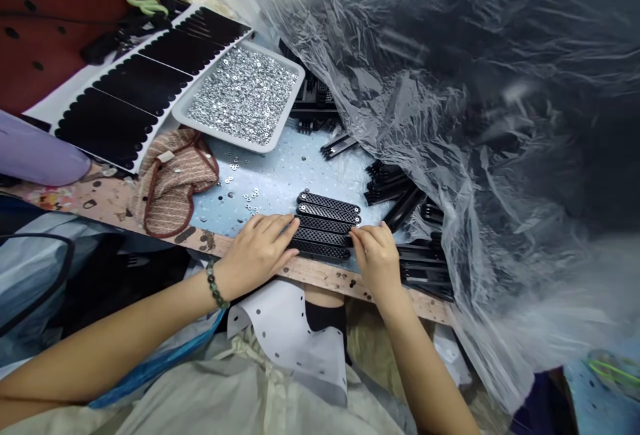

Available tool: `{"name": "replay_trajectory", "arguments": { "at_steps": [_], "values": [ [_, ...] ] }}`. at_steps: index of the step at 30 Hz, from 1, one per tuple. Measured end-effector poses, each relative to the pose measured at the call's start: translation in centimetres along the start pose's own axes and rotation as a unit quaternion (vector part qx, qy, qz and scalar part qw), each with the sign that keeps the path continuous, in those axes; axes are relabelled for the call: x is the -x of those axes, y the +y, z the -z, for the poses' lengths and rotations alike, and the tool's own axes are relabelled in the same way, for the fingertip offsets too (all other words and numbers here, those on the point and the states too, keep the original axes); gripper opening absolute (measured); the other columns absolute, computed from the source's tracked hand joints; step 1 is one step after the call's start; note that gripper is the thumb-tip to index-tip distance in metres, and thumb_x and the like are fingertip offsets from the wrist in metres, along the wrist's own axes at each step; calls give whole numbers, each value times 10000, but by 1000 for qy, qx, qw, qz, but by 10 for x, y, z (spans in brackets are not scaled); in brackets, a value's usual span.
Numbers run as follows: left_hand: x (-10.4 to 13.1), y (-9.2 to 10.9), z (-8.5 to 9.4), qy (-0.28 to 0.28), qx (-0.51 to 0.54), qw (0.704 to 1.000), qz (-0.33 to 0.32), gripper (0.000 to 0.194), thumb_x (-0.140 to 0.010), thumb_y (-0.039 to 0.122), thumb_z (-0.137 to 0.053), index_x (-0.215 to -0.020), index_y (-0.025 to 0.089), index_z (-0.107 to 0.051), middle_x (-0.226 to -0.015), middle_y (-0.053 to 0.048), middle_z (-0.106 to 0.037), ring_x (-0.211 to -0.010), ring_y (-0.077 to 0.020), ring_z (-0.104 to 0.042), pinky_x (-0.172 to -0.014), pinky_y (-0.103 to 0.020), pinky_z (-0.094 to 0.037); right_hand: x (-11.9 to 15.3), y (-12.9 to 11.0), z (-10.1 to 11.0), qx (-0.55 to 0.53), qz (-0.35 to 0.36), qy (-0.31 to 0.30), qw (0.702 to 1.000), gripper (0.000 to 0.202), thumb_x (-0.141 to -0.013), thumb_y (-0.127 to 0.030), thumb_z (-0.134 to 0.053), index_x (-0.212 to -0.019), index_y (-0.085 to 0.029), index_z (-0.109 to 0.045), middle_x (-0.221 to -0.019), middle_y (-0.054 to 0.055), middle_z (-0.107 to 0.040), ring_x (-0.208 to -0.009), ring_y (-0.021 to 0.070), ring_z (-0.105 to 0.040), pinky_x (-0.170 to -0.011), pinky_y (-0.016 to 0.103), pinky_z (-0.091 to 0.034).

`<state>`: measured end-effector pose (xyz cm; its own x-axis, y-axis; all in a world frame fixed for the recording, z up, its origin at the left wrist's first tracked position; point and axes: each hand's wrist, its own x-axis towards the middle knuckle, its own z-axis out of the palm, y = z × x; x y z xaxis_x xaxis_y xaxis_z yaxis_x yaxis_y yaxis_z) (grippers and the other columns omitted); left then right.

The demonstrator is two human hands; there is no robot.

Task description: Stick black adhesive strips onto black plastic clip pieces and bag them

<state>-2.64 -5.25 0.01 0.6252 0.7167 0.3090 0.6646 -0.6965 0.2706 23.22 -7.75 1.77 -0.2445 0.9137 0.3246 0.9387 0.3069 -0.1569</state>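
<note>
Several black strips with a mesh-like pattern (327,212) lie side by side near the table's front edge. Small silver rings sit at both ends of the upper strips. My left hand (260,245) grips the left ends of the lower strips between thumb and fingers. At their right ends, my right hand (377,255) is closed, its thumb and fingertips pinched at the end of one lower strip. Whether a small ring is under my fingertips is hidden. Loose silver washers (250,198) are scattered on the blue tabletop left of the strips.
A white tray (280,135) full of small silver washers stands behind. Black-patterned sheets (145,78) and a striped brown cloth (173,188) lie left. More black parts (425,265) are heaped right, partly under a large clear plastic sheet (475,122). Green-handled scissors (145,3) lie far back.
</note>
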Motion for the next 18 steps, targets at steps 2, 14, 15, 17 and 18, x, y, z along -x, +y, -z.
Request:
{"name": "replay_trajectory", "arguments": {
  "at_steps": [2,14,15,17,18],
  "values": [
    [-1,1,-1,2,7,1000,1,405,-913,307,-509,-1242,74,-551,-1216,-177,-603,-1067,-284,-567,-915,-448,-449,5,-3,4,53,34,-31,998,186,-911,-172,-514,-1045,-157,-643,-911,71,-678,-807,191,-586,-1005,507,-386],
    [17,-51,19,-45,15,993,107,213,-923,229,-460,-1032,161,-630,-975,-77,-666,-911,-229,-601,-824,-390,-465,15,24,17,-71,-107,25,991,228,-917,-195,-491,-1100,-190,-627,-984,83,-631,-873,181,-621,-781,330,-516],
    [20,-55,19,-57,3,993,102,203,-920,233,-468,-1014,170,-637,-954,-70,-667,-887,-229,-598,-815,-390,-460,18,27,17,-62,-111,25,992,213,-919,-186,-479,-1072,-185,-628,-953,77,-643,-863,183,-623,-782,332,-512],
    [23,-59,16,-66,-20,994,84,196,-917,239,-479,-1008,183,-643,-942,-61,-668,-868,-229,-593,-803,-389,-446,23,29,16,-54,-113,5,992,196,-925,-177,-452,-1011,-179,-628,-909,72,-651,-851,189,-623,-789,336,-506],
    [24,-59,14,-62,-31,995,72,192,-916,237,-484,-1005,186,-646,-939,-59,-670,-866,-230,-592,-797,-388,-440,25,29,15,-55,-114,-15,992,196,-929,-180,-442,-995,-177,-626,-902,73,-650,-854,192,-620,-798,338,-503]
  ]
}}
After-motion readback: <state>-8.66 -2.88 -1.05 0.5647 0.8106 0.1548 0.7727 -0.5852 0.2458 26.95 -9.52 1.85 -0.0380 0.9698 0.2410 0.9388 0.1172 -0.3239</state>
